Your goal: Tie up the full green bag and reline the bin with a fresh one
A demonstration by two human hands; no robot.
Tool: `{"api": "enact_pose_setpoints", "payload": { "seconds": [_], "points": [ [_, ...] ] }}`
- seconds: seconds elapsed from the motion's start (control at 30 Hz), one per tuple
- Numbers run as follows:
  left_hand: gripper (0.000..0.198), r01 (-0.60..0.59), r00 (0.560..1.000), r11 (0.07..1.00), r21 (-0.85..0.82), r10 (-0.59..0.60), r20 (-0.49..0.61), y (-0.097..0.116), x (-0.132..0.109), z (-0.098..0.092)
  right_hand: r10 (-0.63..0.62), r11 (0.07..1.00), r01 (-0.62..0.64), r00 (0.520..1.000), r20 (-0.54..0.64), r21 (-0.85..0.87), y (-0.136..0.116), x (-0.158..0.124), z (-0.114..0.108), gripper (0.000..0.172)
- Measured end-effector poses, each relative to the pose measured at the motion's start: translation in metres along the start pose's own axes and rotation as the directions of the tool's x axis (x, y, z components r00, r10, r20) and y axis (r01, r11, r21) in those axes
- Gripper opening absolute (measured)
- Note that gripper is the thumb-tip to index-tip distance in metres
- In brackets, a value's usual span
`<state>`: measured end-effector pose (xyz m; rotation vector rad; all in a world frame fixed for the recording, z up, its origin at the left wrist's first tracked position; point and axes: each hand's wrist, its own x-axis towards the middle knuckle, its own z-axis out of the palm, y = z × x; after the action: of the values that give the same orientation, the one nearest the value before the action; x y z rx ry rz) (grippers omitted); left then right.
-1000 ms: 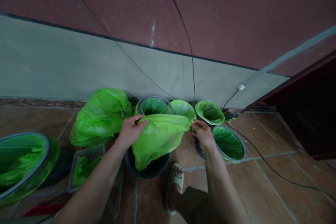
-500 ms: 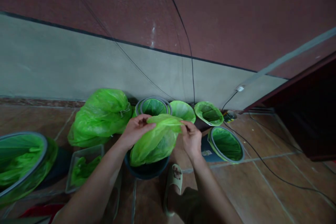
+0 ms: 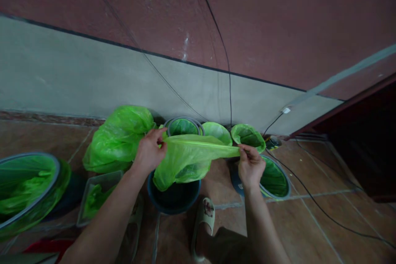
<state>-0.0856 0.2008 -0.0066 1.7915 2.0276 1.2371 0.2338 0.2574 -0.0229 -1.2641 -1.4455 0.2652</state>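
I hold a thin green plastic bag [image 3: 188,159] stretched between both hands above a dark blue bin [image 3: 173,199] that stands on the floor in front of me. My left hand [image 3: 150,150] pinches the bag's left end, fingers closed on it. My right hand [image 3: 250,164] pinches the right end, pulled out to a taut point. The bag's body sags down into the bin's mouth.
Several small bins lined with green bags [image 3: 272,177] stand along the wall. A full green bag [image 3: 119,138] lies at left, a large lined bin [image 3: 27,189] at far left, a clear tub [image 3: 99,196] beside it. Black cables [image 3: 321,210] cross the tiles. My sandalled foot [image 3: 204,218] is near the bin.
My hands came together on the bag's top edge, then drew apart, the right hand moving right. The bag is now stretched wider and tauter over the bin.
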Motion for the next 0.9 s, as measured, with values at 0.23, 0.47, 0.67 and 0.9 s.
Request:
{"api": "enact_pose_setpoints", "payload": {
  "seconds": [0.23, 0.47, 0.67, 0.9],
  "points": [
    [0.018, 0.005, 0.94, 0.91, 0.415, -0.146, 0.308, 0.0, -0.008, 0.002, -0.005, 1.0, 0.005, 0.999, -0.032, 0.012, -0.002, 0.001, -0.001, 0.023],
    [0.008, 0.15, 0.971, 0.97, -0.19, -0.108, 0.213, -0.018, 0.006, -0.023, 0.167, 0.985, -0.152, 0.962, -0.214, 0.087, 0.008, 0.014, -0.016, 0.018],
    [0.024, 0.268, 0.949, 0.661, -0.7, -0.306, 0.074, -0.013, 0.011, -0.035, 0.339, 0.922, -0.254, 0.893, -0.295, 0.291, 0.024, 0.019, -0.022, 0.016],
    [0.021, 0.228, 0.956, 0.65, -0.725, -0.292, 0.038, 0.004, 0.008, -0.021, -0.027, 0.961, -0.061, 0.95, -0.311, -0.269, -0.014, 0.014, -0.02, 0.026]
  ]
}}
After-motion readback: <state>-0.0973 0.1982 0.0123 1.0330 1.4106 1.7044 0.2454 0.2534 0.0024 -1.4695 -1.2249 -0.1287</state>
